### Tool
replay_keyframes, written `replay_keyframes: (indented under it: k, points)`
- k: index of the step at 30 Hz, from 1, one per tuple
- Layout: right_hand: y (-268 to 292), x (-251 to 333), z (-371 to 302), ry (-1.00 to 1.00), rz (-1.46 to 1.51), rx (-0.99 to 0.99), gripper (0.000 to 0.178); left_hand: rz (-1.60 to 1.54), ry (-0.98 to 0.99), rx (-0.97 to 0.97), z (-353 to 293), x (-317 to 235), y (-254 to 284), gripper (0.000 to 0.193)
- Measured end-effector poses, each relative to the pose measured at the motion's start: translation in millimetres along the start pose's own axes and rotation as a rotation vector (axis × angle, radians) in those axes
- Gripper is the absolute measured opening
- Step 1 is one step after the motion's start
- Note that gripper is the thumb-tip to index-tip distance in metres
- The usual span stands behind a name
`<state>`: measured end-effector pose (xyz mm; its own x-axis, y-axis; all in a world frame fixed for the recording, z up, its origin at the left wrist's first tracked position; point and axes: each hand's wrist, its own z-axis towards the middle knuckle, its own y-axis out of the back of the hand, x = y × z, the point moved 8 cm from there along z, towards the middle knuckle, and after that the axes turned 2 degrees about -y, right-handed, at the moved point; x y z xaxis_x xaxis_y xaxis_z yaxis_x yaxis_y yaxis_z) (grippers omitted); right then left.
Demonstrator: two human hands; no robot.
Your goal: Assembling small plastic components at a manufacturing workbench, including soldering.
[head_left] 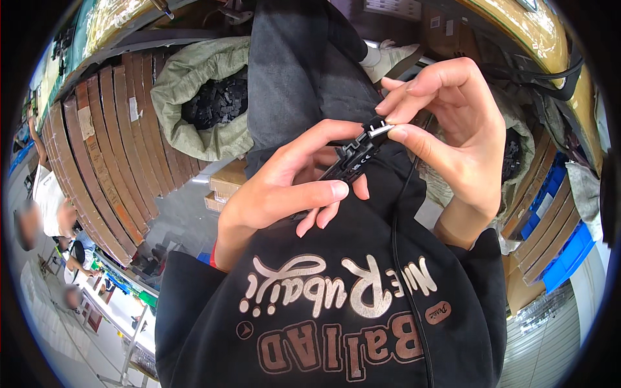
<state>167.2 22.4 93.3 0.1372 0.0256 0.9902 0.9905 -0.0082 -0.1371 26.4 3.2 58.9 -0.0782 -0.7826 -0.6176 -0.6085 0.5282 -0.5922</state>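
Observation:
A black plastic casing (352, 160), slim and long with small white markings, is held tilted in front of my chest. My left hand (284, 184) grips its lower part between thumb and fingers. At its upper right end is a small silvery metal piece with short prongs (380, 130). The thumb and index finger of my right hand (456, 126) pinch this piece against the casing end; the other fingers are curled above. Whether the piece is fully seated in the casing I cannot tell.
An open woven sack (169, 123) of black plastic parts (217, 103) stands to the left beside stacked cardboard (103, 152). Another sack (527, 139) is at the right, near blue bins (569, 262). A table edge (543, 32) curves along the upper right. Other people are at the far left.

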Motion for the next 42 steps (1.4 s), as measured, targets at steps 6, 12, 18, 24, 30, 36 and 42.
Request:
replay_keyframes:
  k: [6, 12, 18, 24, 30, 36, 42]
  points:
    - [-6.1, 2.9, 1.6, -0.055, -0.073, 0.051, 0.03, -0.067, 0.04, 0.007, -2.6, 3.5, 3.0, 0.058]
    - [-9.9, 0.7, 0.9, -0.054, -0.139, 0.076, 0.028, -0.045, 0.026, 0.084, -3.8, 4.1, 2.3, 0.049]
    - [-11.8, -0.5, 0.2, -0.065, -0.22, 0.014, 0.027, 0.167, 0.006, -0.024, -0.2, 2.0, 6.4, 0.045]
    - [-9.5, 2.8, -0.8, 0.005, -0.27, -0.008, 0.025, 0.065, -0.053, 0.039, 4.7, 3.5, 6.4, 0.042]
    - [-23.5, 0.5, 6.9, 0.102, -0.156, 0.083, 0.022, -0.377, -0.118, 0.231, 18.6, 19.1, 15.3, 0.055]
    - [-48.9, -5.4, 30.5, 0.178, -0.108, 0.121, 0.017, -0.667, -0.039, 0.419, 10.8, 19.0, 32.7, 0.047]
    - [-68.1, -28.3, 57.5, 0.105, 0.051, 0.039, 0.014, -0.481, -0.212, -0.136, -11.8, -22.5, 62.5, 0.036]
